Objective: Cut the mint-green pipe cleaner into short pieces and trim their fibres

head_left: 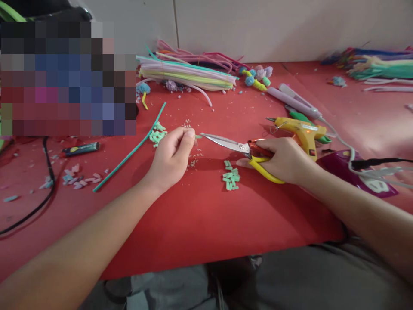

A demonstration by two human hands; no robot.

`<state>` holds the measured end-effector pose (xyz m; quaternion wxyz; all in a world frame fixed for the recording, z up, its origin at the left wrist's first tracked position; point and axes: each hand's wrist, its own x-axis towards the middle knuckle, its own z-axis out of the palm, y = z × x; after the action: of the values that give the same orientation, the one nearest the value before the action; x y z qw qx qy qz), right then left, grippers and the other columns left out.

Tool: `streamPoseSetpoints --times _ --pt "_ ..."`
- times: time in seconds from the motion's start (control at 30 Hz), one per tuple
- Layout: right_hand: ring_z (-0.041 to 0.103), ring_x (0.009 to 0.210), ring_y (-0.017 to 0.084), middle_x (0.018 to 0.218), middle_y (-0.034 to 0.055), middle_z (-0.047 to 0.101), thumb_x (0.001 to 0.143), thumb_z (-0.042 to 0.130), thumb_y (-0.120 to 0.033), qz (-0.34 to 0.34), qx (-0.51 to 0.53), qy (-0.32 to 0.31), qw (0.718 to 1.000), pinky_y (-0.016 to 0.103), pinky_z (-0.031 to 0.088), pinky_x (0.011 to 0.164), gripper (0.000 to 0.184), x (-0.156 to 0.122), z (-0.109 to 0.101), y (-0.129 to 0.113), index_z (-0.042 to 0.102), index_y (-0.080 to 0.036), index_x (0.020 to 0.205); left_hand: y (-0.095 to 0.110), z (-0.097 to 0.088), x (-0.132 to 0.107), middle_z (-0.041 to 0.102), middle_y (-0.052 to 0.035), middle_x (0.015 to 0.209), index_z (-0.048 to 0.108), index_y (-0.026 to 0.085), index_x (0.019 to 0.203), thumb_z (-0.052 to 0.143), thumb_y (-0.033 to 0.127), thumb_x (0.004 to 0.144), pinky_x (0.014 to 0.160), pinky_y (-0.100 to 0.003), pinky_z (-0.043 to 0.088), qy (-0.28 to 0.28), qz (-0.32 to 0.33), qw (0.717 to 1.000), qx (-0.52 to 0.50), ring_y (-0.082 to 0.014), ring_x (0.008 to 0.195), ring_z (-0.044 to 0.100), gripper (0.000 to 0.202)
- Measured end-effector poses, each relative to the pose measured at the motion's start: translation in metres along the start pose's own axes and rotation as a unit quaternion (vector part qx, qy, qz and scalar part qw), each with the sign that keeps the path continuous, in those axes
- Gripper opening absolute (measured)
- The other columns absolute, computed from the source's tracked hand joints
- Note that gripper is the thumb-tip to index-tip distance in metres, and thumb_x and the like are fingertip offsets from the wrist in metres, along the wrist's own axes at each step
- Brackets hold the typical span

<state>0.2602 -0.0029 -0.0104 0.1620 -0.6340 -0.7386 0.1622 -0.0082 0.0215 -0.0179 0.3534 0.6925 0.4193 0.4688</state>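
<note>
While the right hand (287,161) grips a pair of scissors (227,143) by its orange-red and yellow handles, the left hand (174,157) pinches a small green piece (198,136) between thumb and curled fingers, just off the tips of the scissors. The blades point left and lie almost together; whether their tips touch the green piece I cannot tell.

Just nearer the person than the scissors, a heap of short green cuttings (230,176) lies on the red table (193,228). Left of the scissors, past the left hand, sits a second heap of pale green pieces (158,135), and next to it a long teal strip (129,150) runs slantwise. Farther left of the scissors are pink and blue bits (79,176), a small dark tube (82,149) and a black cable (51,172).

Beyond the scissors, toward the wall, lies a bundle of pastel fuzzy stems (190,74). Beyond the scissors and to their right are a lilac flat iron (292,101) and a yellow glue gun (303,131), the latter close behind the right hand. Right of the scissors, past the right hand, lies a purple packet (358,174), partly covered by cords.
</note>
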Motion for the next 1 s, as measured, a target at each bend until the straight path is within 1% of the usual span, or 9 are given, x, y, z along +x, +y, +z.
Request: streamPoseSetpoints --times 0.1,0.2,0.43,0.67,0.8,0.87,1.0 --pt "0.024 0.058 0.012 0.058 -0.0045 0.027 0.069 0.066 -0.081 -0.010 0.012 -0.005 1.000 0.032 0.024 0.055 0.070 -0.0009 -0.0022 -0.0026 0.028 -0.023 0.060 -0.0009 -0.0006 -0.0002 0.042 0.0016 0.064 0.049 0.020 0.073 0.048 0.036 0.103 0.046 -0.024 0.034 0.002 -0.003 1.000 0.004 -0.0104 0.057 0.041 0.034" --pt "0.026 0.058 0.012 0.057 -0.0039 0.029 0.069 0.066 -0.081 -0.005 0.007 -0.015 1.000 0.032 0.025 0.055 0.069 -0.0014 -0.0040 -0.0051 0.029 -0.023 0.060 -0.0006 -0.0012 0.0000 0.043 0.0012 0.064 0.049 0.020 0.073 0.048 0.036 0.103 0.047 -0.024 0.035 0.004 0.003 1.000 0.010 -0.0107 0.058 0.043 0.034" --pt "0.026 0.056 0.012 0.056 -0.0034 0.031 0.068 0.067 -0.081 0.004 0.002 -0.015 1.000 0.031 0.024 0.053 0.069 -0.0006 -0.0030 -0.0059 0.031 -0.022 0.060 0.0028 -0.0010 0.0003 0.042 0.0020 0.060 0.049 0.020 0.071 0.050 0.038 0.102 0.044 -0.025 0.032 0.001 0.007 1.000 0.011 -0.0103 0.053 0.039 0.036" --pt "0.026 0.057 0.012 0.056 -0.0034 0.031 0.068 0.067 -0.081 0.002 -0.002 -0.011 1.000 0.032 0.024 0.054 0.070 0.0002 -0.0024 -0.0049 0.029 -0.022 0.059 0.0026 -0.0004 0.0000 0.041 0.0021 0.060 0.048 0.021 0.071 0.049 0.037 0.103 0.044 -0.025 0.032 -0.004 0.000 1.000 0.011 -0.0106 0.053 0.039 0.036" --pt "0.026 0.057 0.012 0.056 -0.0029 0.032 0.066 0.067 -0.082 0.009 -0.001 -0.010 1.000 0.032 0.024 0.053 0.071 0.0008 -0.0019 -0.0054 0.029 -0.023 0.058 0.0020 -0.0003 0.0004 0.040 0.0026 0.060 0.048 0.021 0.071 0.049 0.035 0.103 0.045 -0.026 0.032 -0.004 0.007 1.000 0.007 -0.0104 0.053 0.038 0.035" --pt "0.026 0.057 0.012 0.056 -0.0028 0.031 0.066 0.067 -0.083 0.015 0.000 -0.008 1.000 0.031 0.024 0.053 0.071 0.0008 -0.0015 -0.0048 0.030 -0.023 0.058 0.0018 -0.0005 0.0003 0.040 0.0028 0.059 0.048 0.021 0.071 0.050 0.035 0.103 0.045 -0.026 0.032 -0.004 0.008 1.000 0.006 -0.0104 0.052 0.038 0.035" --pt "0.024 0.058 0.012 0.057 -0.0038 0.027 0.068 0.070 -0.079 0.001 0.010 -0.003 1.000 0.031 0.024 0.053 0.071 -0.0002 -0.0017 -0.0026 0.028 -0.022 0.059 0.0014 -0.0006 -0.0006 0.041 0.0023 0.061 0.049 0.021 0.073 0.049 0.037 0.103 0.046 -0.026 0.033 -0.002 0.001 1.000 0.001 -0.0108 0.054 0.039 0.034"
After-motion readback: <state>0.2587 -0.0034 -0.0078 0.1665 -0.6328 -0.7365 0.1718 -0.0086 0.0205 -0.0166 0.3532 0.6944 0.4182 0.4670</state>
